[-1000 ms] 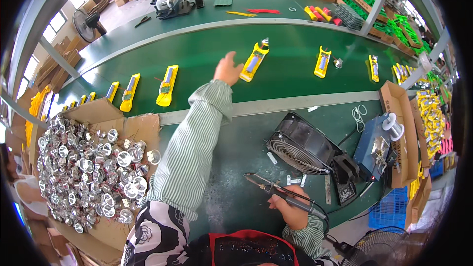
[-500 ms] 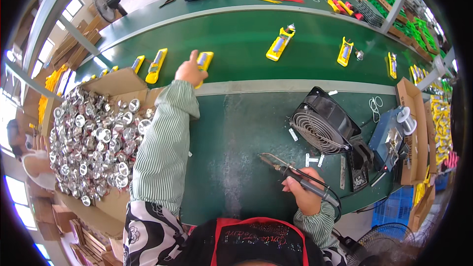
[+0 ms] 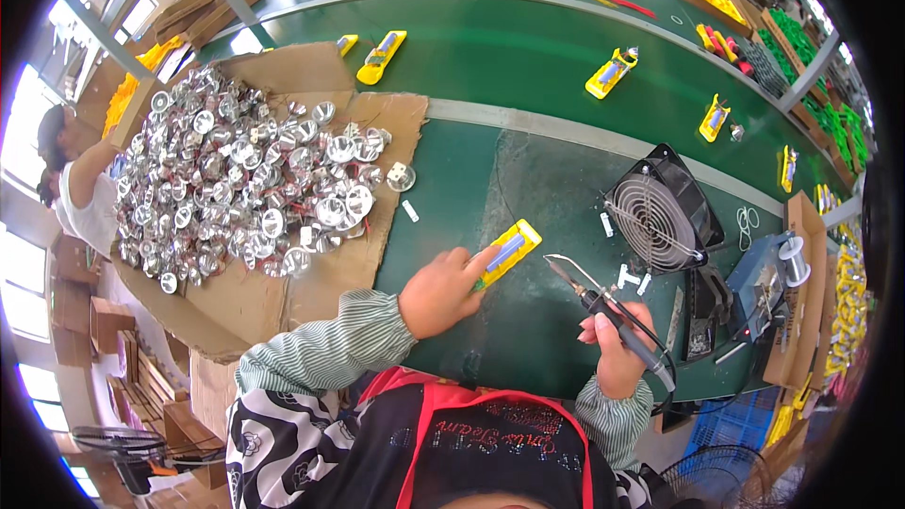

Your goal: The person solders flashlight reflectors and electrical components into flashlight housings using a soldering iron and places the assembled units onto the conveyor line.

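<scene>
So, the L hand [image 3: 440,294] is pinching one yellow case [image 3: 510,253] by its near end, w/ fingers bending along its side; can't tell where the thumb is pressing. That case is tilting away over the dark green tabletop [image 3: 452,174], between the cardboard box [image 3: 403,123] and the iron, but can't tell if it's touching the top. The R hand [image 3: 620,353] is wrapping round one soldering iron [image 3: 617,322] like a pen, w/ its tip pointing just beside the case's far end. The case is looking light, stiff and a bit slippery, prob. plastic; the purple-blue part inside is prob. adding some weight, and any thin wires are prob. breaking easily. Holding the hard yellow sides is seeming best, w/ skin staying off the iron's metal end b/c it's maybe hot. Counting now: 1 case is sitting in the hand, and 5 more yellow cases [image 3: 611,73] are lying on the green belt [image 3: 509,57], w/ 1 shiny cup [image 3: 737,133] lying by one of them. Lots of silver cups [image 3: 255,170] are filling the box, too many to count. At least 4 white bits [image 3: 410,211] are lying about, plus 1 black fan [image 3: 657,220], 1 blue unit [image 3: 757,290] and 1 wire spool [image 3: 794,262].
</scene>
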A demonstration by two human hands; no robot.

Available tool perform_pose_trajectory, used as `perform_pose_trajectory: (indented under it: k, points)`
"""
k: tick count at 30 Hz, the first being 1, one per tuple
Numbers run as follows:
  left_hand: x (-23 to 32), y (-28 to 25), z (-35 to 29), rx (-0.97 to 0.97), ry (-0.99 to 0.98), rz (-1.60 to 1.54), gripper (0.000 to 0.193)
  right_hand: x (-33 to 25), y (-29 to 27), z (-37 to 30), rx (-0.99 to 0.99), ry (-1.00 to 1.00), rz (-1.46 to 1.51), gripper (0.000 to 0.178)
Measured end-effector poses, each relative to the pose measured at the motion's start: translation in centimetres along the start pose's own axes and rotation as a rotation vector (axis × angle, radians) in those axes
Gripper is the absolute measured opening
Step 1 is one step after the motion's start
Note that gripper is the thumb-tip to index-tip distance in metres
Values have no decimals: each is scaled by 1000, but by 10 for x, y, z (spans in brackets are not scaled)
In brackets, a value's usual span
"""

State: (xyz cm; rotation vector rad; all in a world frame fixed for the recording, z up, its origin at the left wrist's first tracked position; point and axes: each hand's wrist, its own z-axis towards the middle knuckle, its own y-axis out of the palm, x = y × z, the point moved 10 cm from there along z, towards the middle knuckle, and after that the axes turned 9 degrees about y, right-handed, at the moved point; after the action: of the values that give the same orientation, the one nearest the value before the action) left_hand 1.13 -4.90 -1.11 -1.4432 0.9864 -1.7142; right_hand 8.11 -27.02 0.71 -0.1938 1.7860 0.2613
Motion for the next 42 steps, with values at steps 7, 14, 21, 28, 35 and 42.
perform_pose_trajectory:
  k: [7, 14, 21, 28, 35, 42]
  points:
    - [-32, -81, -34, 89, -186, 363, 29, 4, 2, -9, -36, -3, -6, 16]
    - [-87, -102, -59, 168, -109, 371, 27, 10, 14, -8, -98, 2, -3, 18]
    - [-128, -106, -59, 533, -331, -320, 9, 12, 25, -11, -152, 10, -26, 17]
    - [-101, -59, -44, 436, -405, -831, 11, 6, 36, -9, -204, 5, -52, 17]
    - [-60, -26, -34, 199, -318, -469, 9, 18, 50, -6, -261, 82, -12, 18]
    - [-47, -14, -28, 115, -297, -369, 10, 27, 62, -1, -336, 114, -25, 17]
